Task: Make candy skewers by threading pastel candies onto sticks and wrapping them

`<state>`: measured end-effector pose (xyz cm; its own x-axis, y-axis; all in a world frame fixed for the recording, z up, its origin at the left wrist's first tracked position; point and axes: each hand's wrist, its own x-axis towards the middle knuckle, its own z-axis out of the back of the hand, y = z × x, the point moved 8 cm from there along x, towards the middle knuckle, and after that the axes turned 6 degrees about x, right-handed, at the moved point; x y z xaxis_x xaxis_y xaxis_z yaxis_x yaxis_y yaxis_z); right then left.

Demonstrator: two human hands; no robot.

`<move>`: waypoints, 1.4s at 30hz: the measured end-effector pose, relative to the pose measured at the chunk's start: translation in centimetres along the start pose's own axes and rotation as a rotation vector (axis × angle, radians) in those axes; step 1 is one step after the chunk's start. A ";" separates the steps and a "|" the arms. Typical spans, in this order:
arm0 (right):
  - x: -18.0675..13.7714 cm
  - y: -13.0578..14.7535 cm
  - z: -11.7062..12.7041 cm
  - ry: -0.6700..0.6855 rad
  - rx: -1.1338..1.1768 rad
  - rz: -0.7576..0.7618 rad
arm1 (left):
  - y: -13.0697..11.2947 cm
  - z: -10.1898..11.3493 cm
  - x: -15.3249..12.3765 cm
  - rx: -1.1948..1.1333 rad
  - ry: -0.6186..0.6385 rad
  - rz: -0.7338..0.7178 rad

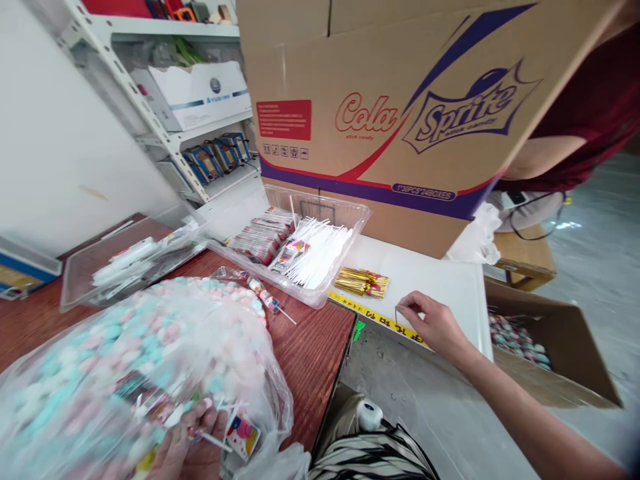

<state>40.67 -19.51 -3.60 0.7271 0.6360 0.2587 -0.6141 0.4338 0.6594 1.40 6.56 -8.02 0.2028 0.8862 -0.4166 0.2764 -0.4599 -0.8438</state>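
Note:
My left hand [195,443], at the lower left, is closed around a wrapped marshmallow stick [165,410]; its white stick points right. A colorful printed tag [243,437] shows beside those fingers. Under and around this hand spreads a large clear bag [75,387] of pink, white and pale blue marshmallows. Out to the right, my right hand [433,320] pinches a thin, short twist tie [396,315] upright over the white table's edge. Just left of it lies a bundle of gold twist ties [361,283]. Another wrapped marshmallow stick [263,293] rests on the wooden table.
A clear tray [320,297] holds printed packets and white sticks. A tall cardboard carton [320,73] stands behind. On the floor at right is an open box [575,347] of wrapped sweets. Another clear bin [75,283] sits left. A person in a dark red top [595,113] is behind the carton.

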 end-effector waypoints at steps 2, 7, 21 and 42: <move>-0.1 5.1 -1.3 0.010 0.200 0.115 | 0.0 -2.1 -1.5 0.019 0.022 0.048; -1.0 18.3 -4.2 -0.088 0.392 0.680 | 0.5 -10.3 -5.3 -0.005 0.410 0.250; -3.4 26.4 -11.6 0.305 0.672 0.948 | -3.2 -8.1 -5.1 -0.282 0.458 -0.023; -3.7 23.6 -19.3 0.860 1.234 -0.295 | -4.4 -3.2 -3.0 0.276 0.172 -0.187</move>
<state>17.55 0.66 -2.65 0.1147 0.9788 -0.1699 0.4619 0.0989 0.8814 2.61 5.75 -1.99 0.3344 0.9201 -0.2037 0.0650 -0.2382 -0.9690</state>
